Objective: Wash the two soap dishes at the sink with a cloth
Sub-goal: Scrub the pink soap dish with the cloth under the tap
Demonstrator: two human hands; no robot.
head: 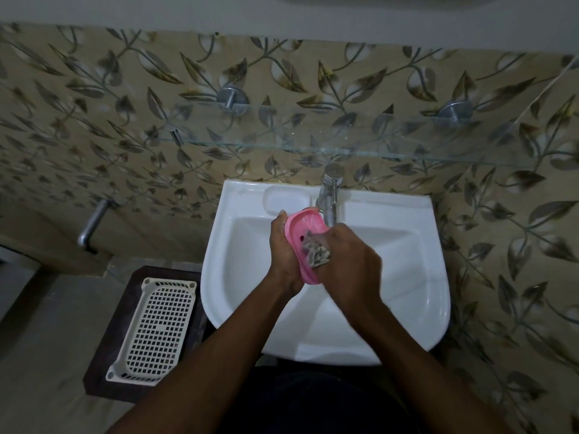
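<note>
One pink oval soap dish [305, 227], cloth [316, 255] pressed inside.

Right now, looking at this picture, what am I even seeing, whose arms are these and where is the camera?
The camera is worn on a person's head, looking down, so the arms are their own. They stand at a white sink under a tap. The left hand holds a pink soap dish on edge, while the right hand presses a cloth into it. Left of the sink, a white basket lies on a dark stand. No second dish shows.
</note>
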